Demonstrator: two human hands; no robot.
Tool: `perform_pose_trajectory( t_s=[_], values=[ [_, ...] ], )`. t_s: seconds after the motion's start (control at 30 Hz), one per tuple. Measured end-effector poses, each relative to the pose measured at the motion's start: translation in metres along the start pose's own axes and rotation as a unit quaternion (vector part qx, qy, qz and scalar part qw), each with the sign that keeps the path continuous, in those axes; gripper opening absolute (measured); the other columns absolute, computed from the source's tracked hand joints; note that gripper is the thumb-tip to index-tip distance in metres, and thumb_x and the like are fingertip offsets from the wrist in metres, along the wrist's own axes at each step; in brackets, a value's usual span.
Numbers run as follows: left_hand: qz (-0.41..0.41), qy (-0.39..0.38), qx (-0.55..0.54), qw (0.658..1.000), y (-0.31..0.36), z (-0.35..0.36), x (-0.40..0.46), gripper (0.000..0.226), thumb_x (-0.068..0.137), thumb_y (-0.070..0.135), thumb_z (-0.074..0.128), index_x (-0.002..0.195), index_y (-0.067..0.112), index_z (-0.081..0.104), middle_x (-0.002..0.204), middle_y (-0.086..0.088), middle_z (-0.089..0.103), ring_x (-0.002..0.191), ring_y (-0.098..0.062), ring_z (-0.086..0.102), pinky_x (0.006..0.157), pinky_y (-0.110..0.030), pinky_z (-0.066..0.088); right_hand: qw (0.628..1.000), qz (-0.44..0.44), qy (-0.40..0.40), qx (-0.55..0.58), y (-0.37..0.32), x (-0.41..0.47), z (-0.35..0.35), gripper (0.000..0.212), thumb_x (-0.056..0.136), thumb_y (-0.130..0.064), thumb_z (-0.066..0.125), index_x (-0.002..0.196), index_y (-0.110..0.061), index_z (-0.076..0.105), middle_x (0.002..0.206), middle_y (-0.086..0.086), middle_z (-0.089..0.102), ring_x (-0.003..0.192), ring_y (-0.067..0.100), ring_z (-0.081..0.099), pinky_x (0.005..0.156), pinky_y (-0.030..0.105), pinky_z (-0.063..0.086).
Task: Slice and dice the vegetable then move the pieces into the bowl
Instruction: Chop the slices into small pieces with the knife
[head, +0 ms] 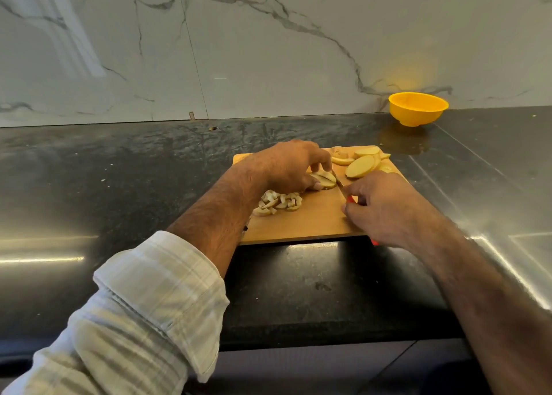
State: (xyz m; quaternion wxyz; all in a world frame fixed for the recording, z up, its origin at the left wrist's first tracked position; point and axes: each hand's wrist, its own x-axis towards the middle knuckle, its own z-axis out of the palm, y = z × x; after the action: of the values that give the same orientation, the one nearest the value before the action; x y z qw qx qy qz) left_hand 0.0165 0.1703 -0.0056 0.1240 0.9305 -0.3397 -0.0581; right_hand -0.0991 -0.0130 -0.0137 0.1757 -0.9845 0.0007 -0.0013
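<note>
Nearest the camera, a rolled pale plaid sleeve [143, 302] covers the left forearm, which reaches forward over the dark stone counter [89, 185]. A wooden cutting board [310, 221] lies flat on that counter, its long axis running left to right.

On the board's near right part, the right hand [385, 209] curls its fingers round the red handle of a knife [343, 190]. The blade runs from that hand up and to the left, away from the person, and its tip is at the stack being cut. Left of the blade, a heap of diced pieces [279, 203] lies on the board, just beside the left wrist.

Farther in, the left hand [286, 167] arches over a small stack of potato slices [324, 179], fingertips and thumb pinching it against the board. The stack lies flat, its length lying roughly across the blade.

At the board's far right corner lie uncut oval slices [363, 164], overlapping, their long axes tilted up to the right.

Beyond the board, well apart, a yellow bowl [418, 108] stands upright against the marble wall [268, 51].
</note>
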Motion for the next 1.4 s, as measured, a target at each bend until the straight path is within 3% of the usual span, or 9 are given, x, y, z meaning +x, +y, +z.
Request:
perform_pose_trajectory(
  t_s=[0.1, 0.23, 0.47, 0.7, 0.83, 1.13, 1.2, 1.3, 1.4],
  values=[
    [-0.022, 0.026, 0.015, 0.999, 0.0, -0.001, -0.002, 0.043, 0.097, 0.045, 0.074, 0.135, 0.033, 0.059, 0.114, 0.01, 0.061, 0.101, -0.009, 0.058, 0.087, -0.033, 0.051, 1.0, -0.021, -0.009, -0.019, -0.009, 0.016, -0.006, 0.036, 0.101, -0.034, 0.063, 0.136, -0.025, 0.068, 0.104, -0.007, 0.065, 0.091, 0.013, 0.062, 0.073, 0.026, 0.052],
    [-0.041, 0.076, 0.014, 0.996, 0.002, 0.002, -0.001, 0.042, 0.09, 0.049, 0.079, 0.124, 0.029, 0.065, 0.109, 0.009, 0.065, 0.099, -0.011, 0.061, 0.085, -0.033, 0.054, 1.0, -0.013, -0.009, -0.011, -0.01, 0.023, -0.011, 0.035, 0.102, -0.033, 0.064, 0.136, -0.026, 0.068, 0.111, -0.002, 0.066, 0.082, 0.012, 0.066, 0.063, 0.025, 0.056],
    [-0.039, 0.077, -0.043, 0.995, 0.001, -0.001, -0.001, 0.01, 0.093, 0.03, 0.08, 0.102, 0.027, 0.079, 0.099, 0.01, 0.072, 0.094, -0.008, 0.067, 0.084, -0.035, 0.06, 1.0, -0.003, 0.014, -0.012, 0.002, 0.012, -0.006, 0.043, 0.101, -0.039, 0.064, 0.143, -0.029, 0.063, 0.125, -0.002, 0.069, 0.1, 0.015, 0.057, 0.09, 0.031, 0.053],
    [-0.051, 0.132, -0.024, 0.99, -0.003, 0.004, 0.006, 0.005, 0.094, 0.027, 0.078, 0.098, 0.025, 0.08, 0.096, 0.01, 0.072, 0.089, -0.007, 0.066, 0.084, -0.036, 0.063, 0.999, 0.008, 0.031, 0.031, 0.003, 0.01, -0.003, 0.044, 0.1, -0.04, 0.065, 0.143, -0.03, 0.063, 0.124, -0.001, 0.068, 0.104, 0.016, 0.06, 0.088, 0.032, 0.054],
    [-0.06, 0.147, -0.001, 0.987, -0.002, 0.009, 0.013, 0.007, 0.096, 0.033, 0.075, 0.1, 0.028, 0.077, 0.098, 0.009, 0.07, 0.089, -0.009, 0.065, 0.081, -0.035, 0.062, 0.995, 0.018, 0.067, 0.066, 0.006, 0.008, 0.002, 0.044, 0.1, -0.041, 0.065, 0.143, -0.03, 0.063, 0.11, -0.003, 0.068, 0.1, 0.017, 0.062, 0.086, 0.033, 0.055],
    [-0.062, 0.089, -0.025, 0.994, -0.014, 0.001, 0.015, 0.017, 0.096, 0.015, 0.074, 0.105, 0.029, 0.079, 0.108, 0.012, 0.067, 0.099, -0.008, 0.063, 0.083, -0.029, 0.056, 0.995, 0.03, 0.058, 0.078, 0.004, 0.011, 0.002, 0.045, 0.101, -0.04, 0.065, 0.145, -0.03, 0.061, 0.126, -0.001, 0.069, 0.107, 0.015, 0.059, 0.096, 0.035, 0.054],
    [-0.055, 0.07, -0.052, 0.995, -0.019, -0.003, 0.011, 0.014, 0.097, 0.023, 0.075, 0.11, 0.029, 0.078, 0.108, 0.016, 0.067, 0.1, -0.005, 0.063, 0.086, -0.029, 0.055, 0.996, 0.03, 0.051, 0.062, 0.004, 0.016, 0.001, 0.045, 0.101, -0.04, 0.066, 0.144, -0.029, 0.062, 0.129, -0.001, 0.068, 0.11, 0.018, 0.06, 0.097, 0.035, 0.053],
    [-0.041, 0.027, -0.089, 0.995, -0.02, -0.006, 0.005, 0.039, 0.092, 0.041, 0.081, 0.127, 0.027, 0.07, 0.12, 0.014, 0.066, 0.105, -0.004, 0.062, 0.083, -0.024, 0.05, 0.997, 0.043, 0.047, 0.039, 0.006, 0.022, -0.001, 0.046, 0.098, -0.041, 0.068, 0.142, -0.03, 0.064, 0.132, -0.001, 0.067, 0.116, 0.02, 0.061, 0.097, 0.035, 0.054],
    [-0.034, 0.029, -0.065, 0.997, -0.017, -0.002, 0.005, 0.049, 0.089, 0.041, 0.083, 0.131, 0.026, 0.065, 0.124, 0.011, 0.063, 0.107, -0.008, 0.061, 0.084, -0.025, 0.05, 0.996, 0.047, 0.035, 0.061, 0.011, 0.023, -0.003, 0.044, 0.097, -0.037, 0.07, 0.14, -0.03, 0.065, 0.129, -0.002, 0.069, 0.112, 0.018, 0.063, 0.094, 0.034, 0.056]
  ],
)
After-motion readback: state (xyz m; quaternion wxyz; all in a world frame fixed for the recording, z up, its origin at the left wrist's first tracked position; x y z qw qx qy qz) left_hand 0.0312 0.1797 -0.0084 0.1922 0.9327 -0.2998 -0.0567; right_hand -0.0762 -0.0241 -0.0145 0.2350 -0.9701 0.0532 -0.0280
